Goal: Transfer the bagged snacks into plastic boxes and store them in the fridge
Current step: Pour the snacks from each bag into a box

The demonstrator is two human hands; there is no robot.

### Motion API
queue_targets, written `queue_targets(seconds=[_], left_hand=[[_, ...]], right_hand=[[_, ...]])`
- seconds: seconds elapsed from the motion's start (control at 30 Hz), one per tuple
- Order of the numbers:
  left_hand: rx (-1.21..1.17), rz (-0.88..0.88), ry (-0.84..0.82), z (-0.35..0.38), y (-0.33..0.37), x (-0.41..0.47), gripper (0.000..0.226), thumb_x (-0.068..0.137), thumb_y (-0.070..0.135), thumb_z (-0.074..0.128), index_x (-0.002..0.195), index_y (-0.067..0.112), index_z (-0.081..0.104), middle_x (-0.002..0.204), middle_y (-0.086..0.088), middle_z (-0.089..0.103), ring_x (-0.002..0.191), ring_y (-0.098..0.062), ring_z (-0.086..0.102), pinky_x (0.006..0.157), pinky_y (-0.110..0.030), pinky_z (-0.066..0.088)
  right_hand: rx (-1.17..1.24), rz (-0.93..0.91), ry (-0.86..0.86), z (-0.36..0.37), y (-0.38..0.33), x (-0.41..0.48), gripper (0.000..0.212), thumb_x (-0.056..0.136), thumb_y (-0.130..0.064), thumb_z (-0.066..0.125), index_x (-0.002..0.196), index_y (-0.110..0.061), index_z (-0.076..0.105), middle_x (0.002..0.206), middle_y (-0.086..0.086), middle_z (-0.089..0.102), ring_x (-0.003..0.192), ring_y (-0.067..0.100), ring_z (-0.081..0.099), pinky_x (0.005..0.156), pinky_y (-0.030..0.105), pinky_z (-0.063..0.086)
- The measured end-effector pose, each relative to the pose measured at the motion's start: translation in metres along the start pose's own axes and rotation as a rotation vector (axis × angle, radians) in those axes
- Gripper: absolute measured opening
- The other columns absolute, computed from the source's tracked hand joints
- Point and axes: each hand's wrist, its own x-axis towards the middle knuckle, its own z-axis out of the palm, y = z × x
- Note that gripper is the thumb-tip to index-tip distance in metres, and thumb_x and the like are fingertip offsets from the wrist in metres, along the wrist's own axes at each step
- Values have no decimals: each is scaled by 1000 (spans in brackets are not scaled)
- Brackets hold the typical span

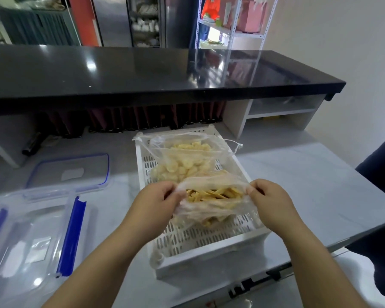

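Left hand (pixel 156 201) and right hand (pixel 273 201) each pinch an edge of the same bag of stick snacks (pixel 213 205), fingers curled onto the thin film. They hold its mouth stretched open between them, so the opening runs side to side across the person's front. The yellow sticks show through the gap. The bag sits in the near half of a white perforated basket (pixel 209 258) and sags against its floor. A second bag (pixel 182 165), filled with pale round crackers, lies just behind it in the far half.

The open plastic box (pixel 27 236), clear with blue clips along its sides, stands on the pale surface (pixel 309 185) to the left of the basket and apart from it. Its long axis runs roughly away from the person. Its lid (pixel 71 170) lies flat on the surface beyond it.

The box is therefore on the left hand's side, and the right hand is the farther one. Judging from this, the coming move is to lift the bag clear of the basket wall and carry it leftward. The left-hand edge would lead and the mouth would tip down over the box. The film is slack, so the sticks could spill onto the surface if the mouth drops before it is over the box.
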Motion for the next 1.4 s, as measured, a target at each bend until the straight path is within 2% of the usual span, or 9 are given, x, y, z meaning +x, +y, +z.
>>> queue_targets(seconds=[0.1, 0.27, 0.43, 0.53, 0.77, 0.93, 1.1, 1.2, 1.4], left_hand=[[-128, 4, 76, -3, 4, 8, 28, 95, 23, 50, 72, 12, 62, 58, 3, 53, 52, -12, 50, 59, -32, 45], [-329, 75, 189, -12, 15, 10, 29, 96, 22, 47, 70, 20, 61, 52, 11, 53, 49, -1, 45, 51, -14, 39], [-452, 154, 279, -39, 14, -1, 26, 86, 42, 47, 78, 26, 65, 87, -1, 62, 80, -15, 59, 76, -30, 48], [-477, 187, 318, -63, 1, -12, 23, 82, 44, 45, 74, 35, 65, 89, 5, 63, 81, -8, 61, 71, -16, 46], [-593, 105, 433, -124, -40, -52, 21, 82, 38, 48, 70, 34, 65, 70, 5, 65, 67, -16, 60, 61, -31, 53], [-493, -41, 551, -166, -74, -85, 24, 78, 47, 44, 78, 28, 60, 75, 0, 65, 75, -27, 62, 73, -51, 53], [-453, -186, 547, -203, -113, -94, 24, 93, 37, 45, 78, 26, 60, 74, -4, 62, 66, -23, 55, 62, -40, 46], [-518, -294, 436, -218, -136, -89, 28, 96, 29, 45, 75, 21, 61, 78, -3, 64, 66, -21, 52, 63, -34, 41], [-693, -517, 289, -228, -163, -74, 29, 97, 24, 48, 70, 19, 58, 60, -1, 54, 46, -16, 45, 45, -23, 35]], right_hand=[[185, -30, 78, -2, -11, 1, 27, 94, -12, 48, 68, -9, 55, 59, -2, 47, 56, 14, 41, 53, 27, 32], [531, -140, 162, -14, -41, 2, 26, 96, -10, 46, 73, -4, 54, 65, 4, 52, 62, 15, 48, 57, 30, 40], [756, -303, 28, -11, -76, -6, 25, 98, -11, 44, 77, -8, 58, 72, 4, 58, 67, 16, 56, 58, 25, 51], [828, -365, -63, 8, -97, -12, 28, 97, -12, 44, 75, -14, 60, 75, -1, 61, 67, 13, 60, 57, 23, 52], [737, -478, -242, 82, -145, -39, 23, 91, -28, 47, 71, -27, 60, 67, -2, 53, 65, 18, 51, 63, 36, 48], [662, -477, -358, 136, -180, -64, 26, 98, -23, 43, 75, -21, 56, 63, -8, 50, 60, 6, 48, 57, 21, 44], [557, -329, -460, 180, -205, -81, 23, 100, -26, 39, 81, -20, 51, 59, -9, 46, 54, 6, 43, 50, 19, 37], [454, -206, -470, 204, -210, -84, 24, 100, -33, 38, 81, -26, 50, 66, 1, 46, 61, 18, 44, 55, 27, 35], [342, 32, -488, 222, -228, -78, 25, 100, -36, 37, 80, -32, 52, 84, 10, 60, 69, 23, 54, 56, 36, 48]])
